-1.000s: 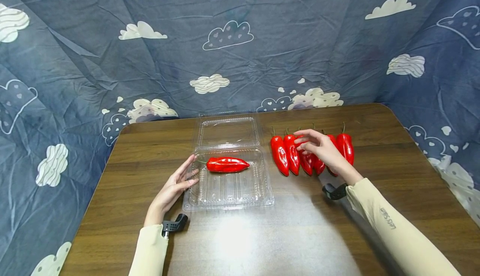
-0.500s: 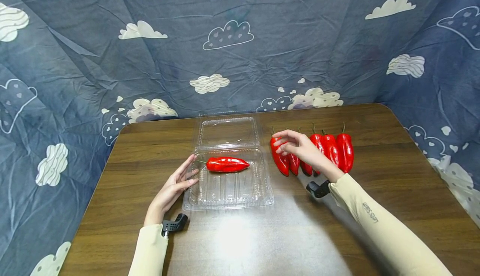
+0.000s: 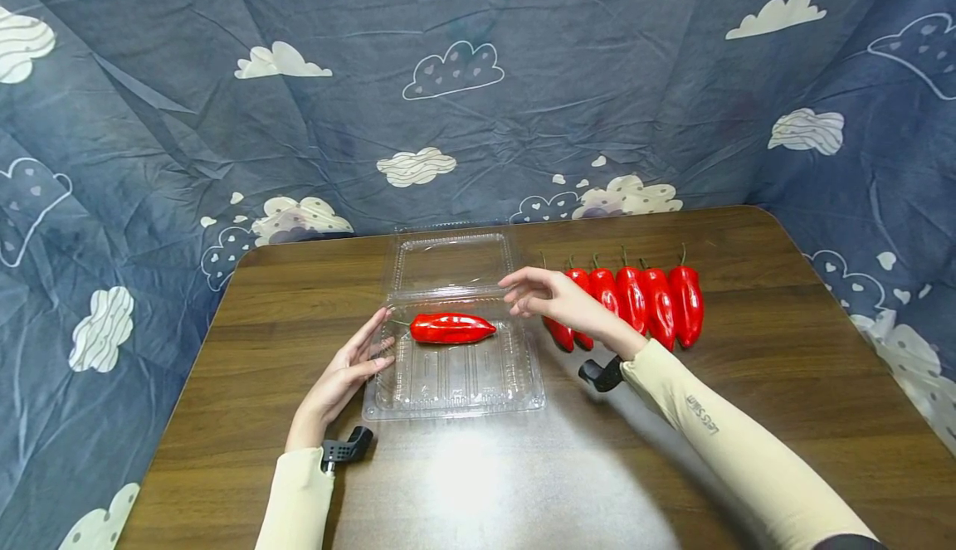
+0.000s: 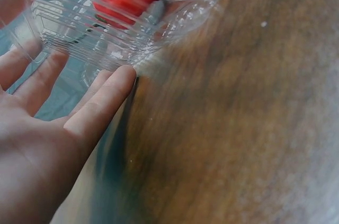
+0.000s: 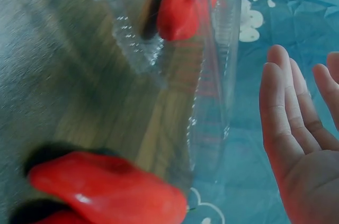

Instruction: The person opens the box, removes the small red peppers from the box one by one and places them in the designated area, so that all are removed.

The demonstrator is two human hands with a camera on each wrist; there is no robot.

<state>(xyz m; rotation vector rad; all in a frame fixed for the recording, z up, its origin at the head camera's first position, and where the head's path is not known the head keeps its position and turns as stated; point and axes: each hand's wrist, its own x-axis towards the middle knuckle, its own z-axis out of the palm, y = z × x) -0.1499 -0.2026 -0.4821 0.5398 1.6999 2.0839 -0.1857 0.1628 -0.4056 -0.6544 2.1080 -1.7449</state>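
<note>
A clear plastic clamshell container (image 3: 463, 380) lies on the table with its lid (image 3: 454, 261) folded back. One glossy red pepper (image 3: 451, 328) lies crosswise in its base, green stem to the left. My left hand (image 3: 339, 380) is at the container's left side, its extended fingertips (image 4: 127, 74) right at the plastic wall in the left wrist view. Nothing is held by my right hand (image 3: 556, 299), whose loosely bent fingers are over the container's right rim. Several red peppers (image 3: 631, 297) lie side by side right of the container, the leftmost partly hidden under that hand.
The brown wooden table (image 3: 284, 309) has its back edge close to a blue cloth curtain (image 3: 627, 60) printed with clouds. Black wrist cameras (image 3: 348, 445) sit at both wrists, below the cream sleeves (image 3: 299, 492).
My right hand has moved left from over the row of peppers to the container's right rim, uncovering the peppers farther right. The left hand and the pepper in the container have stayed put.
</note>
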